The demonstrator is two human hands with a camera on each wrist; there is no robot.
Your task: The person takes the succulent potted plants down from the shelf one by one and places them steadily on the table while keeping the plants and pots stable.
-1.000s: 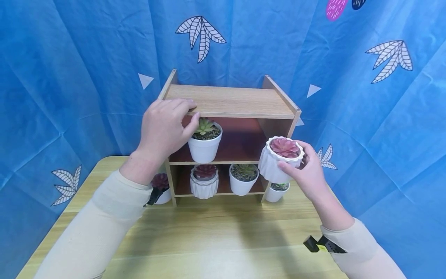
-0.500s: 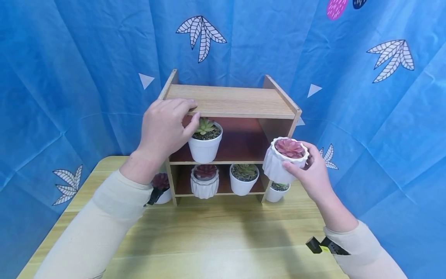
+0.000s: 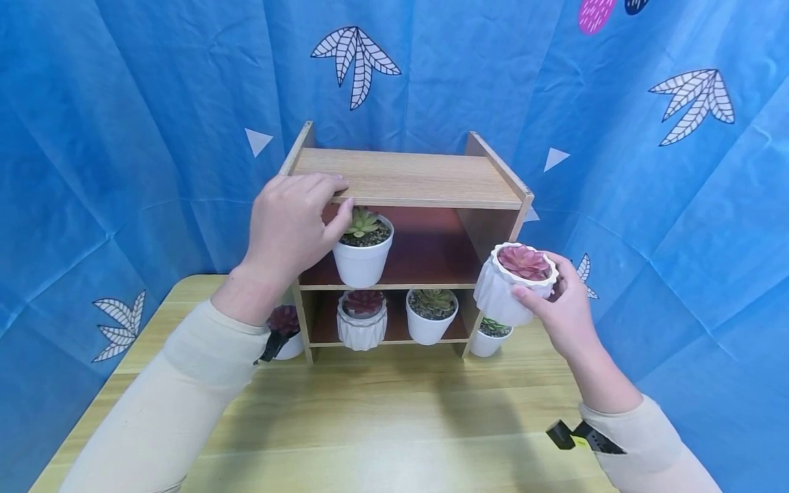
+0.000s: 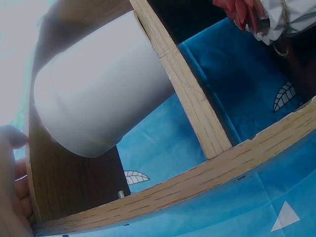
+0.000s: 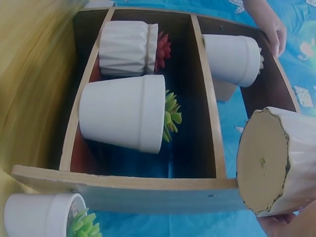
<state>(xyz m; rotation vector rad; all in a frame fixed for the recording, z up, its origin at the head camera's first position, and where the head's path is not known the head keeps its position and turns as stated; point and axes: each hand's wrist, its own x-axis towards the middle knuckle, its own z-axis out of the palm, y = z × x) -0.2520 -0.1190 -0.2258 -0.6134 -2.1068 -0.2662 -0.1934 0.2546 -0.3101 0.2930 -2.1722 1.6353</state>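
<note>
My right hand (image 3: 566, 315) grips a white fluted pot (image 3: 501, 296) with a pink-red succulent (image 3: 524, 262), thumb on the near side and fingers behind. The pot hangs in the air just outside the right side of a wooden shelf (image 3: 407, 174). Its flat base shows in the right wrist view. My left hand (image 3: 286, 226) holds the front edge of the shelf's top board at the left, thumb below the edge and fingers on top. Under it, a smooth white pot (image 3: 362, 263) with a green succulent stands on the middle level, partly hidden by the thumb.
On the lower level stand a fluted pot (image 3: 362, 332) with a dark red succulent and a smooth pot (image 3: 431, 325) with a green one. Another potted plant (image 3: 491, 342) stands on the table (image 3: 382, 424) right of the shelf, one (image 3: 288, 346) left. Blue curtain (image 3: 185, 103) surrounds the table.
My right hand has moved to the right with the fluted pot, away from the shelf's right side. The left hand has stayed in place on the top board.
</note>
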